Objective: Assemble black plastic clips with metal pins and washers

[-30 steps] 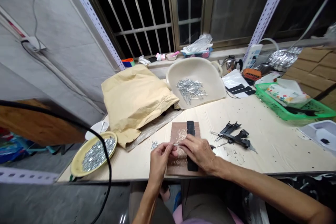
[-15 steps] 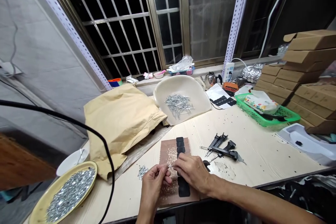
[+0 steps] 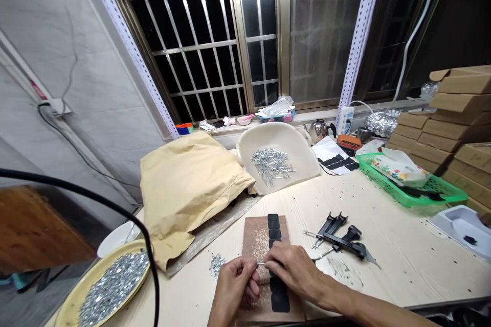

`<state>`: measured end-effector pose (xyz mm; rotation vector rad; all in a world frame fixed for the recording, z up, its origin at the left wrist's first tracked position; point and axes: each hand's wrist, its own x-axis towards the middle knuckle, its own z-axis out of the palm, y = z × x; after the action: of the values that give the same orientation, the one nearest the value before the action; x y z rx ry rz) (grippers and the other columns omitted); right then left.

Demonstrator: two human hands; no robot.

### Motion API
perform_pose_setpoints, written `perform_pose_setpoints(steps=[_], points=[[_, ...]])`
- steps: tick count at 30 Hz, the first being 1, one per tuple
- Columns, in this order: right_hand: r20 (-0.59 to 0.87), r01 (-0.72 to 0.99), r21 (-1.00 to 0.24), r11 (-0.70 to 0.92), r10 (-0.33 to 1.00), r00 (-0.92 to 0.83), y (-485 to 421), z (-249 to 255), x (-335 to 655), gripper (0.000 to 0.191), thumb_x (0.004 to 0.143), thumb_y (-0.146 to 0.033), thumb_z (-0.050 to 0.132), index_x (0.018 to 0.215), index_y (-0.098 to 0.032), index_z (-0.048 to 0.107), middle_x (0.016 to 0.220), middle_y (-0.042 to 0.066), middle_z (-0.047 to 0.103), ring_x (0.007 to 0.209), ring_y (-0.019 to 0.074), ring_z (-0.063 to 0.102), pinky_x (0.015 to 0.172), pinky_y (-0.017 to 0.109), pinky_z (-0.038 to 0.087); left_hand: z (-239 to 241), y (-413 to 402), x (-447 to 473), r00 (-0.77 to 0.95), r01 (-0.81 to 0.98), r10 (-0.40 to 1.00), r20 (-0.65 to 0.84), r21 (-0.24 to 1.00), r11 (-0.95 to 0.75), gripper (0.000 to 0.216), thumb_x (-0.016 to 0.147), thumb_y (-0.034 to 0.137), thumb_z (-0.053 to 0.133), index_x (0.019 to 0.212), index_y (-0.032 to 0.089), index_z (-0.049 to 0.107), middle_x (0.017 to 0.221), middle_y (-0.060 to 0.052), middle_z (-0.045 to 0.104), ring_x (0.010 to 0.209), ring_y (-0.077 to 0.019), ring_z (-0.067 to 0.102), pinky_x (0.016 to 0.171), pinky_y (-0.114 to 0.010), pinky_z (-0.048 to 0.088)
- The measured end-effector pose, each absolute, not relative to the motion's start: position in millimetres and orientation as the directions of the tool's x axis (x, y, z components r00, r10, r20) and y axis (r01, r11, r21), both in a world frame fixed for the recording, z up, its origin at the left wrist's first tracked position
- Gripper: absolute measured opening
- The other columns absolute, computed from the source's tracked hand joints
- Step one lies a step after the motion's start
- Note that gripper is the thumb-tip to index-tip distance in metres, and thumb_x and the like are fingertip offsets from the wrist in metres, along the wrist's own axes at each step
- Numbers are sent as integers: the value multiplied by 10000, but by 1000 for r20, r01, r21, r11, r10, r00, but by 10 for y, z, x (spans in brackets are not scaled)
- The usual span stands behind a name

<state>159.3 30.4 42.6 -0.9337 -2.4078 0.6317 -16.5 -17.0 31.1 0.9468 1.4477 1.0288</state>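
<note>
A thin metal rod [image 3: 261, 264] bridges the gap between my two hands, above a brown board [image 3: 251, 225]. My left hand [image 3: 237, 281] pinches at its left end with thumb and forefinger; anything smaller in that pinch is hidden. My right hand [image 3: 293, 268] is closed around the rod's other end, whose far part is covered by the fingers. Below them a row of black square pads [image 3: 280, 301] runs along the board, with pale grains [image 3: 261, 242] scattered beside it. A small pile of metal washers [image 3: 217, 264] lies left of the board.
Black tool-like parts with metal rods [image 3: 341, 237] lie on the right. A pale scoop-shaped tray [image 3: 245, 138] holds many metal pins. A yellow dish [image 3: 69, 306] of washers, a brown paper bag [image 3: 192, 173], a green basket [image 3: 456, 195] and cardboard boxes [image 3: 433, 135] surround the work area. A black cable [image 3: 115, 207] crosses the left foreground.
The whole view has shifted, so the scene sits lower and further right. My hands keep the same pose, with the rod still between them.
</note>
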Motion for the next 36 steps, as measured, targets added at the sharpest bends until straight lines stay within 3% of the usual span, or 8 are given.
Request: perform_pose_setpoints(steps=[3, 10, 16, 20, 24, 36], points=[[170, 462, -694, 552, 750, -640, 317, 384, 1573, 188, 904, -262, 462, 794, -195, 599, 752, -21, 617, 704, 111, 565, 637, 210, 371, 355, -177, -173, -110, 70, 959, -261, 960, 269, 462, 654, 607, 626, 584, 155, 562, 420, -14, 585, 374, -111, 501, 441, -208, 353], [236, 510, -585, 630, 734, -637, 262, 373, 1518, 132, 892, -237, 462, 879, -210, 591, 866, 8, 615, 774, 139, 578, 667, 231, 384, 323, -168, -211, -103, 15, 953, -285, 957, 288, 446, 662, 593, 623, 608, 157, 551, 437, -2, 585, 364, -112, 497, 428, -214, 358], [191, 462, -699, 546, 765, -615, 270, 453, 1504, 133, 898, -294, 485, 863, -214, 586, 824, -12, 631, 751, 128, 581, 678, 224, 399, 359, -183, -203, -76, -37, 952, -298, 955, 296, 412, 712, 553, 607, 630, 157, 530, 421, 12, 566, 358, -101, 485, 419, -198, 326], [244, 487, -611, 625, 733, -635, 273, 439, 1519, 147, 898, -301, 492, 1001, -244, 580, 923, 2, 618, 796, 136, 582, 693, 225, 411, 361, -168, -222, -103, -89, 948, -302, 952, 294, 400, 716, 538, 614, 633, 159, 517, 413, 22, 555, 360, -93, 479, 421, -190, 327], [280, 553, -448, 703, 698, -660, 267, 435, 1559, 232, 948, -274, 379, 927, -218, 603, 861, 26, 596, 789, 140, 572, 675, 227, 404, 380, -166, -230, -133, -46, 952, -277, 961, 273, 381, 705, 510, 640, 625, 153, 535, 423, 15, 565, 371, -96, 491, 430, -193, 349], [266, 551, -475, 686, 709, -653, 316, 354, 1550, 196, 942, -300, 402, 965, -228, 583, 885, 15, 591, 784, 128, 578, 666, 217, 408, 363, -172, -207, -164, -2, 957, -240, 970, 243, 357, 757, 466, 602, 648, 126, 603, 456, -7, 590, 415, -104, 521, 458, -192, 356]])
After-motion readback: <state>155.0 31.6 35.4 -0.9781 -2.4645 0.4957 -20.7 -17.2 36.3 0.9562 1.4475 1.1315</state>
